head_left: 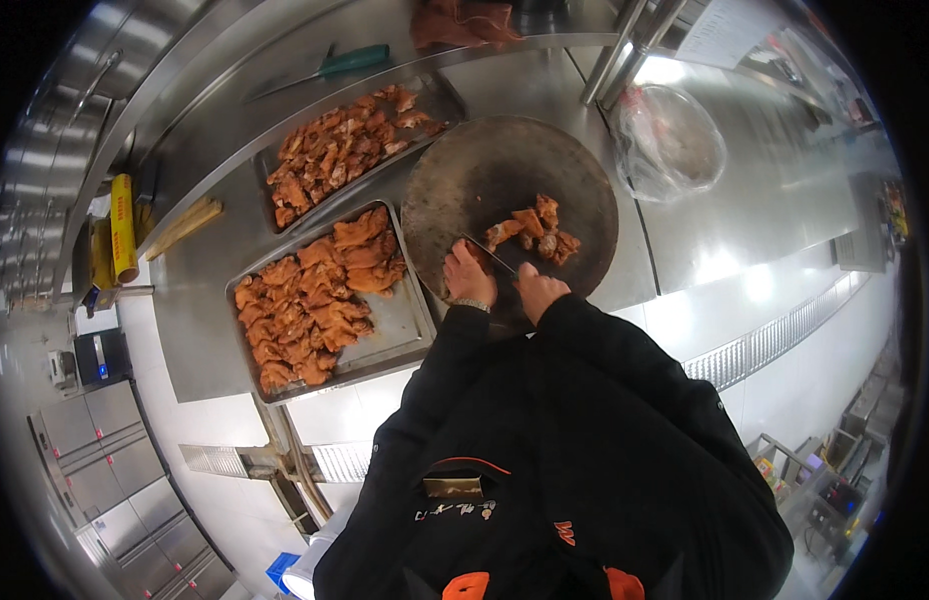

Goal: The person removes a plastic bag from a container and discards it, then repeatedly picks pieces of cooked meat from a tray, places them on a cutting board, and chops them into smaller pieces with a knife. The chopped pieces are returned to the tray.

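Before me a round wooden chopping block point(449, 180) carries several chopped pieces of browned meat point(547, 229), which look like pig's trotter. My right hand point(539, 290) grips the handle of a knife point(491, 255), its blade pointing up and left. On the block's near left part, my left hand point(468, 276) presses down on a piece of meat point(479, 257), largely hidden by the fingers and the blade. The blade lies against or just over that piece; I cannot tell how deep it sits.
Left of the block, a metal tray point(413, 330) holds larger browned pieces; another tray point(451, 101) behind it holds chopped ones. A green-handled knife point(356, 60) lies on the shelf above. A clear plastic bag point(671, 142) sits to the right. A yellow box point(122, 229) stands far left.
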The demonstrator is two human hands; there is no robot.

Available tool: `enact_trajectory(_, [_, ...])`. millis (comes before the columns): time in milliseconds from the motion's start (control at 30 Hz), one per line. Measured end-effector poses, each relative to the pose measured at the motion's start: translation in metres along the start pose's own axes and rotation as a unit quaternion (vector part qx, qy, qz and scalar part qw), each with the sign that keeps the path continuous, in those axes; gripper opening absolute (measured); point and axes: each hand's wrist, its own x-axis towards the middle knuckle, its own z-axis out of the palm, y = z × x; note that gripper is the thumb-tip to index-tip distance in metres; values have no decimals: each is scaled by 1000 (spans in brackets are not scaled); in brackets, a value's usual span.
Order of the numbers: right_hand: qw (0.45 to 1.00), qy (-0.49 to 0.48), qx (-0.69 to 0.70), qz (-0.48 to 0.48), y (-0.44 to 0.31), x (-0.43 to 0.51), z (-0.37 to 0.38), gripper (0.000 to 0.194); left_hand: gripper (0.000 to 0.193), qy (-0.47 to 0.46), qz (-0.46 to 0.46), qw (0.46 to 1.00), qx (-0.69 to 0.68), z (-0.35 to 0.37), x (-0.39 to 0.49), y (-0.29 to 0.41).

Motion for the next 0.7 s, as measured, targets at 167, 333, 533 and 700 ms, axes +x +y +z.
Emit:
enact_trajectory(167, [993, -94, 60, 49, 1, 44, 3, 39, 72, 24, -15, 996, -84, 1, 12, -14])
enact_trajectory(333, [994, -61, 44, 75, 30, 37, -7, 54, 64, -26, -57, 963, -264, -1, 23, -36])
enact_trajectory(533, [994, -37, 58, 87, 31, 19, -8, 38, 55, 16, -166, 921, -352, -5, 36, -51])
enact_trajectory(700, [978, 11, 188, 93, 31, -2, -9, 38, 49, -52, -298, 799, -520, -19, 26, -55])
